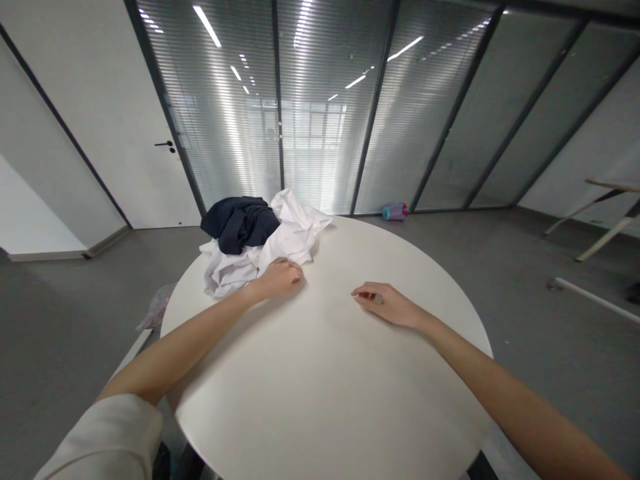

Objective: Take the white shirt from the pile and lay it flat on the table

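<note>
My left hand (281, 277) is at the front edge of a crumpled white cloth (293, 230) on the far left part of the round table. Its fingers are curled in, and whatever they may hold is hidden. A dark navy cloth (241, 223) lies bunched on top of the white fabric. To the right, apart from the cloths, my right hand (387, 303) is over the bare tabletop. Its fingers are loosely bent, with a gap between thumb and fingertips and nothing in it.
The round white table (320, 393) fills the middle of the view. A clear plastic bag (156, 307) is beyond its left edge. On the grey floor by the glass wall lies a blue and pink item (395, 212). Table legs (607, 230) stand at the far right.
</note>
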Motion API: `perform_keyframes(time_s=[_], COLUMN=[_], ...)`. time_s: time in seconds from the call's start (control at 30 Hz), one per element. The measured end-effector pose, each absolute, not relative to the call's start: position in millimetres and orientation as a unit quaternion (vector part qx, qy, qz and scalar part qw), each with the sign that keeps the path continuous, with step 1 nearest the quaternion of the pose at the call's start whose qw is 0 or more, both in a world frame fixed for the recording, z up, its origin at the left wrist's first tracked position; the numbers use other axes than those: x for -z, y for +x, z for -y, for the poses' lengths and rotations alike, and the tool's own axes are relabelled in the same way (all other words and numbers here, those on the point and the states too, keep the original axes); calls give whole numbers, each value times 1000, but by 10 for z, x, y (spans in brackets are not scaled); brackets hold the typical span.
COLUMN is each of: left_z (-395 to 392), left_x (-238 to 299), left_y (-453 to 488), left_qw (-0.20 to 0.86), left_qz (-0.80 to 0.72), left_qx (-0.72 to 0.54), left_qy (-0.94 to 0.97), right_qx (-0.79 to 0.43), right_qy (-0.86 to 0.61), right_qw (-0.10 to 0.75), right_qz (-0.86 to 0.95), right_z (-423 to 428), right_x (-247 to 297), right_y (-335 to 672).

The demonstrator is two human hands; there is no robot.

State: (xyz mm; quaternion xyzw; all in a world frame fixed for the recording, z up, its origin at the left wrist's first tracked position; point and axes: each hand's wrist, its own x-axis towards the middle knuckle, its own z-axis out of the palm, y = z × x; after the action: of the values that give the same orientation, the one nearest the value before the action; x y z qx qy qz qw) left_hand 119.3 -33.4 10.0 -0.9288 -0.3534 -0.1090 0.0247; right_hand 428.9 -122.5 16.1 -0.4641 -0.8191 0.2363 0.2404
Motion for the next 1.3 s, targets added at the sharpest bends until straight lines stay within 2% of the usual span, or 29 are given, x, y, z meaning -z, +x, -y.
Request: perform_keyframes(time_s=[0.1,0.2,0.3,0.4,0.6,1.3], left_z=[559,942,1268,1409,1411,1410], left_x=[-157,-189,-140,-42,67,83], left_y=[1140,1115,1057,975,942,954], left_qw=[-33,-101,-117,-113,-107,-104], left_qz=[306,231,177,176,194,197], left_qx=[157,185,139,102,95,103], left_qy=[-938,-950,-967,-973,-971,-969], right_qx=[-192,-124,-123,-161,-177,-173], right_qy=[-467,-388,-335,-346,-382,-366], right_qw=[291,319,221,112,33,61], right_qz=[813,856,908,918,906,912], right_z=[1226,1350,1560,1722,1782,1777], right_x=[-225,-339,-372,-274,-79,-39], right_y=[4352,4344,4279,4237,4253,4250])
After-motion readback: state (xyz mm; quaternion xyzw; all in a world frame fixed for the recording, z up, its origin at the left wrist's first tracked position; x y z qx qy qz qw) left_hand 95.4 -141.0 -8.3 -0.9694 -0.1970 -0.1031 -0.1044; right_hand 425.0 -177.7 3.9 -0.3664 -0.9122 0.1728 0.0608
